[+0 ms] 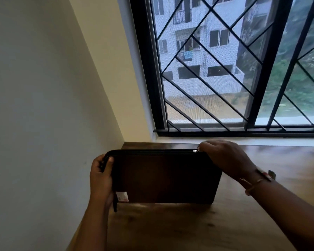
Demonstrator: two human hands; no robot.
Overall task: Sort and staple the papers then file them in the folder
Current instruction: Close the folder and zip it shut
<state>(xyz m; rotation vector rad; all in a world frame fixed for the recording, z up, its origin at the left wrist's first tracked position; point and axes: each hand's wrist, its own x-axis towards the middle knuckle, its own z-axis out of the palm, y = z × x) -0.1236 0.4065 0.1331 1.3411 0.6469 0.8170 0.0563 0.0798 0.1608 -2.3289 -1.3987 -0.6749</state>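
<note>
The barred window (225, 69) fills my view from 12 to 3 o'clock, and below it the wooden tabletop (188, 229) runs across from 4 to 7. The dark folder (163, 176) stands on its long edge on that tabletop, at about 6 o'clock in front of me. My left hand (101, 178) grasps its 9 o'clock end, thumb on the near face, fingers wrapped behind. My right hand (225, 156) pinches the zipper pull (195, 151) at the folder's 1 o'clock corner. I judge this to be the zip step. The next move calls for a steady pull along the top edge while my left hand braces the folder. A small sticker (122, 196) sits at 7 o'clock, its print unreadable. No papers or stapler show, and the dark zip hides whether it is open or closed.
</note>
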